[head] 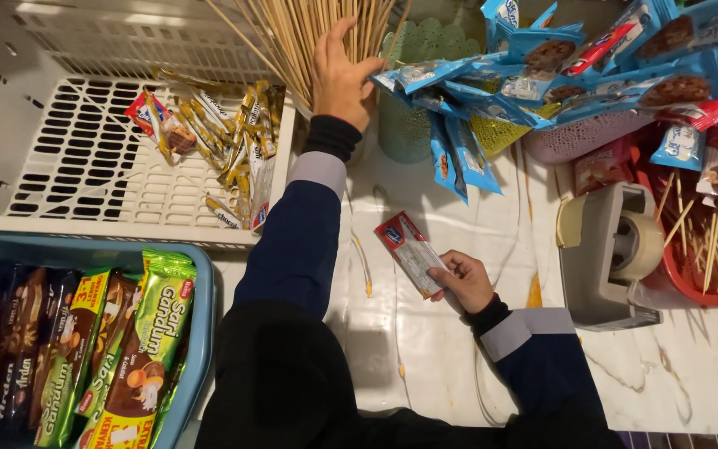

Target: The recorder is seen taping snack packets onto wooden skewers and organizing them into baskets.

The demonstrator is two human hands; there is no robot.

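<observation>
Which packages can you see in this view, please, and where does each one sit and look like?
Small flat packet: red, blue and white, in right hand.
Blue snack packets: fanned out on sticks, top right.
Gold sachets: heaped in white crate.
Green and brown biscuit packs: in blue basket, bottom left.
Left hand: on wooden skewers.

A small shop's packing bench, it seems. Left of the left hand [344,79] a white crate [85,158] holds snack bars; a blue basket [201,308] holds biscuit packs. Right of the right hand [465,281] stand a tape dispenser [612,258] and skewered blue packets [533,79].
</observation>
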